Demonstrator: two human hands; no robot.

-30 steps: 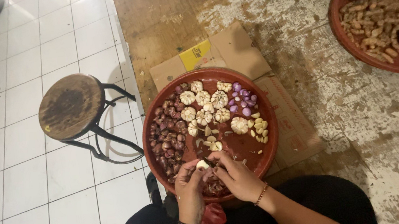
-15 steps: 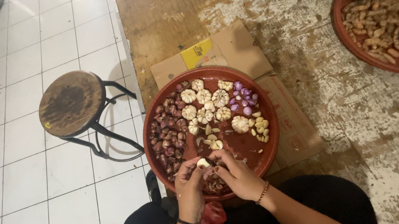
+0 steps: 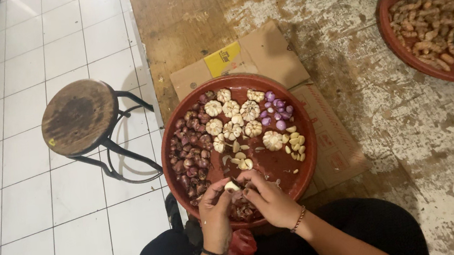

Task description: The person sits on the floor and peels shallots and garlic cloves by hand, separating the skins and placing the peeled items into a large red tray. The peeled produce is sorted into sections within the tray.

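Garlic clove (image 3: 231,185) pinched at the near rim of the red tray (image 3: 306,164).

Left hand (image 3: 216,211) grips the clove; right hand (image 3: 266,200) closes beside it, fingertips meeting just above. Whole garlic bulbs (image 3: 231,118) lie farther up the tray, shallots (image 3: 190,154) to the left.

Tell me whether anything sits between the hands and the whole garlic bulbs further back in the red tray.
Loose garlic cloves lie on the tray between the hands and the garlic bulbs. The left hand and right hand are together at the near rim, on a garlic clove. Nothing tall blocks the way.
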